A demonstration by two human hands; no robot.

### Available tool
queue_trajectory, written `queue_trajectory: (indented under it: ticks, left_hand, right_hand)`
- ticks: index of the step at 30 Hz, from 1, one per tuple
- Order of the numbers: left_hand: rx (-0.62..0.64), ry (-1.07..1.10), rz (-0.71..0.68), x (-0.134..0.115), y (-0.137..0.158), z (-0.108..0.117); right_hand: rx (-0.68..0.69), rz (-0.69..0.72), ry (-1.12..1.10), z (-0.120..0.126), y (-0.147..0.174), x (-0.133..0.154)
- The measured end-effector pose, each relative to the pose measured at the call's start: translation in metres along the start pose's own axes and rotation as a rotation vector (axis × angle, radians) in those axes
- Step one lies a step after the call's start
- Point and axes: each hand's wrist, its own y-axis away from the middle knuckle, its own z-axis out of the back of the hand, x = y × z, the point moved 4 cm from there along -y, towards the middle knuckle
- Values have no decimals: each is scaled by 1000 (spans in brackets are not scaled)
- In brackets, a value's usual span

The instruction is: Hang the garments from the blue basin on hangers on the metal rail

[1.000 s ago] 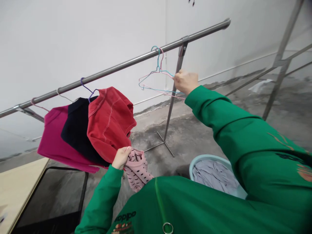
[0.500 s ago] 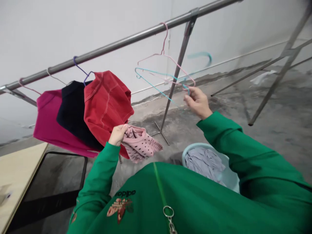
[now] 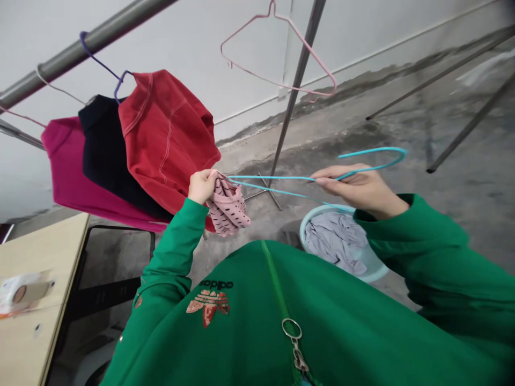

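My left hand [image 3: 201, 186] is closed on a bunched pink garment with dark marks [image 3: 228, 210], which hangs below the fingers. A light-blue clothes hanger [image 3: 273, 177] is pinched near the base of its hook by my right hand [image 3: 356, 187]. Its hook points away to the right. The hanger's far end reaches the pink garment beside my left fingers; whether it is inside the cloth is hidden. Just left of my left hand, a red garment [image 3: 171, 128] hangs on a purple hanger [image 3: 100, 59].
A dark garment [image 3: 110, 139] and a magenta one [image 3: 66, 161] hang from the metal rail [image 3: 108, 37]. A bare pink hanger [image 3: 277, 83] hangs ahead. Grey cloth [image 3: 336, 238] lies in a pale-blue basin [image 3: 376, 271]. A wooden table [image 3: 44, 246] stands at left.
My right hand has brought the blue hanger down from beside the pink hanger, turning it so its end meets the pink garment. The view has tilted downward.
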Motion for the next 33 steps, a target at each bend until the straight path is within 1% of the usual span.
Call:
queue_trajectory:
  ticks: [3,6,9,11,14,17,20,22,25,27,29,31,32,33]
  left_hand:
    - [21,-210,-56,-9,9,-9]
    - [45,-449,-109,-25,22,-16]
    - [86,-579,-214,-39,37,-29]
    - [106,-606,-253,-44,47,-41]
    - [142,-622,-268,-49,62,-64]
    - [228,-629,-321,-55,80,-90]
    - [326,-608,-373,-59,95,-109]
    - [361,-562,-393,-60,101,-114]
    - [400,-397,-465,-63,98,-106]
    - [412,-281,-528,-62,87,-90]
    - [350,-281,-535,-52,68,-68]
    - [236,-386,-440,-32,44,-45]
    - [213,-416,-371,-19,33,-36]
    - [217,-400,-309,-6,24,-30]
  right_hand:
    - [70,-21,-9,-28,4,-3]
    - [71,-49,-55,-53,3,-12]
    - [71,-71,-93,-77,5,-22]
    - [52,-71,-124,-94,7,-28]
    - [-4,-54,-152,-121,8,-40]
    - [-53,-59,-162,-140,5,-56]
    - [-110,-90,-175,-142,-1,-69]
    - [-132,-101,-162,-137,-5,-73]
    - [-77,-113,-187,-124,-8,-70]
    - [-31,-164,-232,-115,-9,-66]
    - [-1,-234,-275,-103,-9,-60]
    - [17,-276,-315,-92,-10,-51]
    - [25,-278,-331,-86,-10,-46]
    - [32,-272,-340,-80,-11,-41]
